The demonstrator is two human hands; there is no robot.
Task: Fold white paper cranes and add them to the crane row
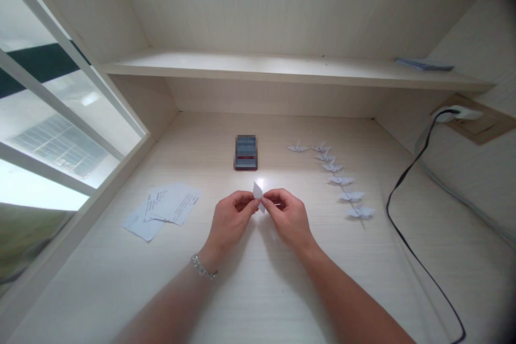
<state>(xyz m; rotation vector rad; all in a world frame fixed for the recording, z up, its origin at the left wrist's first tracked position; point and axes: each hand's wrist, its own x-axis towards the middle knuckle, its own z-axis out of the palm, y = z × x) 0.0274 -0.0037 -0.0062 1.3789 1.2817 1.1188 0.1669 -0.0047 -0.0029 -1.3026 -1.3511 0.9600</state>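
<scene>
A small piece of folded white paper (pixel 257 190) is pinched between my two hands above the middle of the desk. My left hand (pixel 236 215) grips its left side with thumb and fingers, and a silver bracelet (pixel 203 267) circles that wrist. On the other side, my right hand (pixel 288 216) pinches the paper with thumb and forefinger. The fingertips cover much of its lower part. To the right stands a curved row of several white origami cranes (pixel 341 180). Left of my hands lie overlapping sheets of printed paper (pixel 171 204).
Beyond my hands lies a small dark rectangular object (pixel 245 152), its face blurred. A black cable (pixel 407 242) runs from the wall socket (pixel 479 118) down the desk's right side. A shelf (pixel 282 72) spans the back, with flat bluish paper (pixel 425 64) on it. White rails (pixel 52 86) edge the left.
</scene>
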